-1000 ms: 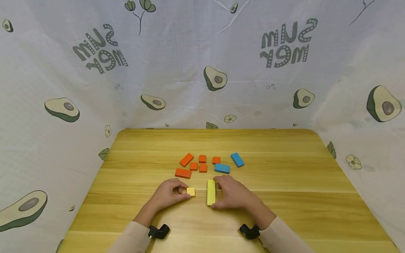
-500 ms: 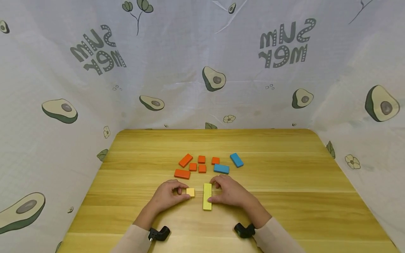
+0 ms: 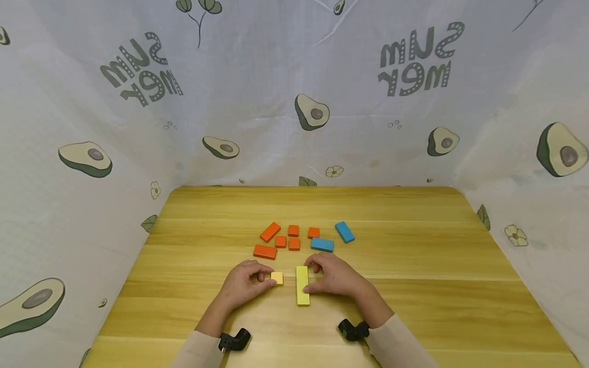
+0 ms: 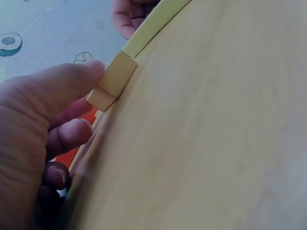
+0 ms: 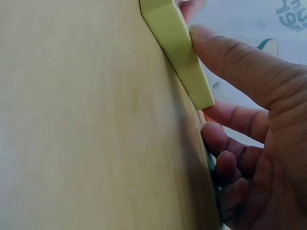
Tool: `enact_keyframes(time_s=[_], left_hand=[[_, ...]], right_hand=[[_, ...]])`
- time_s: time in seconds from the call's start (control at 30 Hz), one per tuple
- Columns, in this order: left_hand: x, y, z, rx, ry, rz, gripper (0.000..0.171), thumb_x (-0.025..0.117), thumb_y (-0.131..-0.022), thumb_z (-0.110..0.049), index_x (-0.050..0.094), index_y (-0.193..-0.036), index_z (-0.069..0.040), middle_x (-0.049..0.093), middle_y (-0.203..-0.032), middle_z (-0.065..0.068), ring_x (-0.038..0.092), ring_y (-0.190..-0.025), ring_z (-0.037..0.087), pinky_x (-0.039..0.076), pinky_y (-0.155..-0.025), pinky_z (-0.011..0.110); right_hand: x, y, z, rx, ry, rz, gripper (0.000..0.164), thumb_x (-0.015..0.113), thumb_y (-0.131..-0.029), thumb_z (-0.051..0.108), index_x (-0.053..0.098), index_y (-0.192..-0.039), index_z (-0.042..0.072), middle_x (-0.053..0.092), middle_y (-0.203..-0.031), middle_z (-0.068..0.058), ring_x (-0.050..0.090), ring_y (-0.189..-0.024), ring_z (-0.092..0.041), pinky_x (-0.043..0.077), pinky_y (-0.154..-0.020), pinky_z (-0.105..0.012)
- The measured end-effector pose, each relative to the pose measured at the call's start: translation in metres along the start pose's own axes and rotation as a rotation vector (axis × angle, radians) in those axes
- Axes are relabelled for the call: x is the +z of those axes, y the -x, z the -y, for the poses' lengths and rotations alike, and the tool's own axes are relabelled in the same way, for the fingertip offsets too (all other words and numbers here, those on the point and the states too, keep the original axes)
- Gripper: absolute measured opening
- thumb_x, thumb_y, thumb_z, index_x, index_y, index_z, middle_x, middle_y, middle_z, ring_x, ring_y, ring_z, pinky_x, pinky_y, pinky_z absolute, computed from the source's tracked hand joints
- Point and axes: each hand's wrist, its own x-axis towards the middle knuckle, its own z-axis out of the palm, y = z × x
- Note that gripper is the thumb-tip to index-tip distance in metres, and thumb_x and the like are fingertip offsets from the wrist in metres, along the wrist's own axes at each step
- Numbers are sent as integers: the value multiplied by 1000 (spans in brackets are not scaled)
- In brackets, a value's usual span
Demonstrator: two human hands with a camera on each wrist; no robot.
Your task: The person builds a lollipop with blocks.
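Observation:
My left hand (image 3: 245, 284) pinches a small light-orange square block (image 3: 277, 278) between thumb and forefinger, low at the wood surface. The left wrist view shows the thumb on the near side of that small block (image 4: 118, 74). To its right lies a long yellow block (image 3: 302, 297), pointing away from me, with a narrow gap between the two. My right hand (image 3: 339, 278) holds the yellow block, thumb at its right long edge and forefinger at its far end. In the right wrist view, the thumb presses against the side of the yellow block (image 5: 175, 43), and the other fingers curl beneath.
Beyond the hands lie two long red blocks (image 3: 265, 252) and several small red square blocks (image 3: 294, 244). Two blue blocks (image 3: 322, 245) lie to their right. The wooden table (image 3: 414, 225) meets a printed cloth (image 3: 257, 117) at its back and sides.
My right hand has shifted the yellow block left, nearer the small block, and slightly toward me. Its thumb has moved from the near end to the long edge. The left hand stays put.

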Motion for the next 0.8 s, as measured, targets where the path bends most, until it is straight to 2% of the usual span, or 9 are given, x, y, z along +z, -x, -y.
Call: enact_keyframes(time_s=[0.2,0.37,0.63,0.8], left_hand=[[-1,-1,0,-1,-1,-7,23,86,-83,-36,80,-102,-25,56,-77,-22,50,-75,0,45,-72,22],[1,-3,-2,12,-17,-7,25,84,-85,-36,80,-105,-21,58,-77,-21,50,-75,-1,46,-72,22],[7,-13,-10,-7,-42,5,26,80,-89,-36,80,-107,-17,61,-76,-18,51,-70,-1,47,-69,22],[13,-21,-15,-17,-98,18,30,76,-92,-38,79,-112,-16,65,-75,-15,51,-66,-3,46,-66,20]], right_hand=[[0,-1,0,-18,-5,-10,53,89,-76,48,65,-113,18,54,-92,7,49,-85,-11,41,-76,-29],[0,1,-1,-1,-3,-16,53,89,-75,48,65,-112,19,54,-91,7,49,-85,-11,41,-76,-28],[-3,3,-1,10,-7,-12,53,89,-75,49,65,-112,20,54,-92,7,49,-85,-11,41,-77,-28],[-1,2,0,16,-20,3,52,89,-76,48,64,-112,20,53,-92,7,49,-85,-11,40,-77,-29]])
